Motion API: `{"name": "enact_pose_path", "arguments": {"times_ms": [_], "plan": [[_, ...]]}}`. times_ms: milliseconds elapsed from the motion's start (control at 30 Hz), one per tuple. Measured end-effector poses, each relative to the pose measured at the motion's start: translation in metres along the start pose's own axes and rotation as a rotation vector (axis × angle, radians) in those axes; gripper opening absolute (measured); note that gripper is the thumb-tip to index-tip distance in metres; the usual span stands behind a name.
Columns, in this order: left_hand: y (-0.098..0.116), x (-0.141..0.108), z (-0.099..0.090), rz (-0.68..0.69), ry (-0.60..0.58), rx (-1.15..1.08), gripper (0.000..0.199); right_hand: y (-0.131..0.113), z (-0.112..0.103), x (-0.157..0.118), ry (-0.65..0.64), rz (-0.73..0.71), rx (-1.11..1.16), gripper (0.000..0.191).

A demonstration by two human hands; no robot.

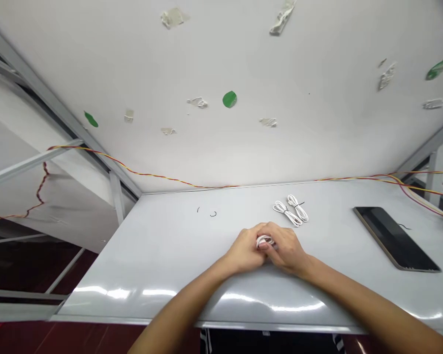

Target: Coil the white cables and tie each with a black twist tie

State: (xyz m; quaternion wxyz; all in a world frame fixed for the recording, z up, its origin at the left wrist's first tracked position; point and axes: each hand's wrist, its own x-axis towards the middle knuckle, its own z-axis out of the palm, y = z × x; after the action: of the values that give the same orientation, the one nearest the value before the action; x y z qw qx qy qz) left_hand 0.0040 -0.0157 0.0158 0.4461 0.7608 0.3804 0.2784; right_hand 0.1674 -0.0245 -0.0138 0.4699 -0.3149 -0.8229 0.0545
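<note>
Both hands meet above the grey tabletop, wrapped round a coiled white cable point(266, 240). My left hand point(244, 250) closes on the coil from the left, and my right hand point(287, 248) grips it from the right with its thumb across the front. Part of the coil is hidden by the fingers. Just beyond my right hand lie two bundled white cables, a left one point(287, 213) and a right one point(298, 208), each bound with a dark tie.
A black phone or tablet point(396, 238) lies at the right of the table point(151, 246). Small dark tie pieces point(213, 214) rest at the back left. Red and yellow wires point(151, 174) run along the white panel point(221, 147) behind. A white plug block stands at the far right.
</note>
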Motion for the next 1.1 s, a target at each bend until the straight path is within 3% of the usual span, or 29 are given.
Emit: {"name": "enact_pose_path", "arguments": {"times_ms": [67, 133, 233, 333, 467, 600, 667, 733, 833, 933, 1100], "plan": [[-0.008, 0.004, -0.025, -0.172, 0.194, 0.288, 0.025, 0.003, -0.003, 0.001, 0.031, 0.097, 0.099, 0.029], [-0.022, 0.005, -0.056, -0.392, 0.350, 0.582, 0.018, 0.007, -0.006, 0.002, 0.084, 0.207, 0.124, 0.032], [-0.045, 0.004, -0.094, -0.624, 0.375, 0.728, 0.017, 0.012, -0.008, 0.001, 0.078, 0.300, 0.098, 0.026], [-0.062, 0.002, -0.109, -0.698, 0.359, 0.711, 0.021, 0.014, -0.008, 0.000, 0.015, 0.301, 0.063, 0.024], [-0.068, 0.004, -0.108, -0.713, 0.365, 0.682, 0.017, 0.012, -0.008, 0.001, 0.011, 0.303, 0.065, 0.018], [-0.058, 0.006, -0.102, -0.619, 0.328, 0.598, 0.015, 0.009, -0.009, 0.005, 0.019, 0.396, 0.136, 0.017], [-0.047, 0.006, -0.092, -0.507, 0.279, 0.390, 0.021, 0.008, -0.009, 0.007, -0.024, 0.468, 0.219, 0.020], [-0.034, 0.005, -0.076, -0.373, 0.195, -0.015, 0.031, 0.006, -0.007, 0.009, -0.108, 0.555, 0.371, 0.024], [-0.015, 0.004, -0.051, -0.291, 0.034, -0.435, 0.043, 0.006, -0.002, 0.008, -0.209, 0.685, 0.645, 0.031], [-0.005, 0.003, -0.035, -0.297, -0.051, -0.555, 0.045, 0.007, 0.003, 0.006, -0.178, 0.771, 0.789, 0.031], [-0.006, 0.002, -0.033, -0.321, -0.080, -0.599, 0.045, 0.011, 0.004, 0.003, -0.178, 0.797, 0.830, 0.031]]}}
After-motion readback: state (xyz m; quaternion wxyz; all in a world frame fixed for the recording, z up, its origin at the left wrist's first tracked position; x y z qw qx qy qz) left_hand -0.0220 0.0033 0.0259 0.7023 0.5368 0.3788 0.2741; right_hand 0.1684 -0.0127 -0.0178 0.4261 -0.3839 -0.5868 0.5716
